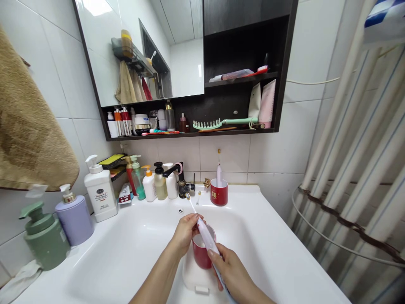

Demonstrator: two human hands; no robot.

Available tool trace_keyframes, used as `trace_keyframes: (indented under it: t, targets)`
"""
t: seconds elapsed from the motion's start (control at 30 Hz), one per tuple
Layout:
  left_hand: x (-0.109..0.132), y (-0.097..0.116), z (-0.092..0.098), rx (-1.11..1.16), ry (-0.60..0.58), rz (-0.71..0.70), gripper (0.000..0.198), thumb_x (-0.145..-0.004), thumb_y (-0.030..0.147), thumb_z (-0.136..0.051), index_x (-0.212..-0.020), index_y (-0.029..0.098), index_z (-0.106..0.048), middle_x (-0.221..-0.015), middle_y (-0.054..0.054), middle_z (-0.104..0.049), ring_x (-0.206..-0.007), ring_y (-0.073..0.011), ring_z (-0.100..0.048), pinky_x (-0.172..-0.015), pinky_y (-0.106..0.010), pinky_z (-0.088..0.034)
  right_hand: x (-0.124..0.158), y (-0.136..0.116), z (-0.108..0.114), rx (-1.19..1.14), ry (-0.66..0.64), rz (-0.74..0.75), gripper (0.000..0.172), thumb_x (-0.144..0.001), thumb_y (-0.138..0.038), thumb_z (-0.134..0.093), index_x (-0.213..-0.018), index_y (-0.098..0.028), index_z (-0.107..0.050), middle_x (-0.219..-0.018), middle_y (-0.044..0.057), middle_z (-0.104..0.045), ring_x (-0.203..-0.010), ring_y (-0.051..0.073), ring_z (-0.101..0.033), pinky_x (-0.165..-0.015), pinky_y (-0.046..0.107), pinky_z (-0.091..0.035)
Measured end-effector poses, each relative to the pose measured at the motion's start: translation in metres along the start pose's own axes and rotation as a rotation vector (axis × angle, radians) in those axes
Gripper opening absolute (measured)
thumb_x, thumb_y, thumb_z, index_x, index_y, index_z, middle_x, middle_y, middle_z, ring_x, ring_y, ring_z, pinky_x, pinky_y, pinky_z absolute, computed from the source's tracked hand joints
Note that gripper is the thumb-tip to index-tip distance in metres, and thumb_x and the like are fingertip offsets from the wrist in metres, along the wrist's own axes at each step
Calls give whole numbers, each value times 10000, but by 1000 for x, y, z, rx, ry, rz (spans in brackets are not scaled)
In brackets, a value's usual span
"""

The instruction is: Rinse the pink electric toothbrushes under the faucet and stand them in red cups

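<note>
A pale pink electric toothbrush (205, 236) is held at a slant over the sink, its head pointing up and away. My right hand (232, 268) wraps round the lower part of its handle. My left hand (186, 233) pinches it near the neck, just below the brush head. Beneath the toothbrush is a red cup (201, 255), partly covered by the brush and my right hand. The cup stands on a white lidded box (198, 278) in the basin.
Behind the sink (126, 253) are a black faucet (182, 181), a second red cup (219, 193) holding another toothbrush, and a small brush head (198, 197). Pump bottles (100, 192) line the left side. A dark mirror cabinet (240, 95) hangs above; white pipes (354, 169) run at right.
</note>
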State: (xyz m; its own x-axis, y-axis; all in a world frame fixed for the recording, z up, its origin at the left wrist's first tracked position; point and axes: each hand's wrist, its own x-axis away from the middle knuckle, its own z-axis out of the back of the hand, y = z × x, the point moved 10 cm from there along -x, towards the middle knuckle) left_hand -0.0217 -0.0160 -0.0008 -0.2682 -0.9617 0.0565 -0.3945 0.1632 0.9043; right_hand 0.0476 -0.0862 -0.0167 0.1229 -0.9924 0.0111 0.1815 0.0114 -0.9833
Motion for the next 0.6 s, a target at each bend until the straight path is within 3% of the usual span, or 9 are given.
trace_keyframes:
  t: [0.3,0.6]
  targets:
    - [0,-4,8,4,91,-3,204,-540,301,-579,-612,117,-530,-537,-1,-534,-490,-73,-472,-541,-212,-380,-1,2,3,33,24,-41,224,-703,-328,-342,-753,-136,-447,-433,-80,-355,-296,38,-328,-318,165,-277]
    - [1,-5,1,49,18,27,140,-548,248,-566,-589,119,-527,-512,6,-519,-484,-68,-461,-519,-197,-371,-2,6,1,47,8,-30,212,-709,-290,-331,-782,-134,-455,-424,-84,-357,-281,35,-327,-313,161,-277]
